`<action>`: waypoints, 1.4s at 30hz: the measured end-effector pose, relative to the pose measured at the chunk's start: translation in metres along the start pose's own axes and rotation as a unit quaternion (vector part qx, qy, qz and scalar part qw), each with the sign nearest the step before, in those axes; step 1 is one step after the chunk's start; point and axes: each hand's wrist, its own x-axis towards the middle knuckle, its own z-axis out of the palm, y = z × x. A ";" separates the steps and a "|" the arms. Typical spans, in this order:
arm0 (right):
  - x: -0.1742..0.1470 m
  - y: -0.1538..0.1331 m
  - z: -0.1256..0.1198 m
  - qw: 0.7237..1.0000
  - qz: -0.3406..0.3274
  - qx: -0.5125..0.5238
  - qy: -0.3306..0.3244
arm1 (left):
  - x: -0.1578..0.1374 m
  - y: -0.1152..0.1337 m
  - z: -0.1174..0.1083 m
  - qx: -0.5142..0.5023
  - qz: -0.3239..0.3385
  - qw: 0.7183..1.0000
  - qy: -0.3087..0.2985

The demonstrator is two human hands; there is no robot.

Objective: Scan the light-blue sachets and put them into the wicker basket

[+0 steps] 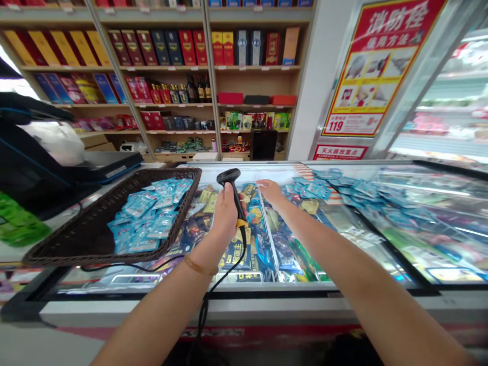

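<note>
My left hand point(226, 206) is wrapped round the handle of a black barcode scanner point(237, 201), its head tilted up and its cord trailing toward me. To the right of the scanner, my right hand point(270, 192) is closed in a pinch above the freezer's glass top point(213, 170). What its fingertips hold, if anything, is too small to make out. Left of my hands, a dark brown wicker basket point(76, 251) holds a heap of light-blue packets point(150, 211). More blue packets point(362, 188) lie spread over the glass on the right.
Frozen goods in colourful bags point(232, 254) show through the glass. The scanner's black cord point(208, 295) hangs over the freezer's front edge. Black counter equipment point(30, 147) and a green package point(19, 223) are at the left. Shelves of boxes point(163, 46) and a red-and-yellow poster point(377, 71) stand behind.
</note>
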 end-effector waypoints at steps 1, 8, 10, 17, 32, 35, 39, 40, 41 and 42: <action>0.001 0.014 -0.018 0.999 0.000 -0.029 0.023 | -0.001 -0.010 0.009 -0.001 -0.013 1.000 -0.014; -0.007 0.085 -0.122 0.951 0.019 -0.253 0.175 | -0.004 -0.060 0.021 0.033 -0.027 0.997 -0.056; -0.011 0.092 -0.136 0.931 0.081 -0.297 0.198 | -0.006 -0.066 0.014 0.052 -0.027 0.996 -0.063; -0.011 0.095 -0.146 0.884 0.200 -0.400 0.138 | -0.011 -0.065 0.007 0.054 -0.041 0.995 -0.075; -0.010 0.107 -0.141 0.894 0.114 -0.382 0.207 | -0.006 -0.077 0.004 0.049 -0.027 0.995 -0.083; -0.008 0.107 -0.141 0.905 0.081 -0.388 0.153 | -0.005 -0.078 0.004 0.047 -0.024 0.995 -0.079; -0.006 0.106 -0.146 0.895 0.102 -0.404 0.160 | -0.004 -0.079 0.004 0.050 -0.027 0.995 -0.079; -0.007 0.105 -0.148 0.893 0.113 -0.403 0.166 | -0.004 -0.079 0.003 0.051 -0.028 0.995 -0.079; -0.007 0.103 -0.150 0.892 0.123 -0.400 0.174 | -0.004 -0.079 0.003 0.052 -0.028 0.995 -0.078; -0.008 0.101 -0.151 0.892 0.128 -0.392 0.184 | -0.003 -0.079 0.003 0.053 -0.027 0.995 -0.078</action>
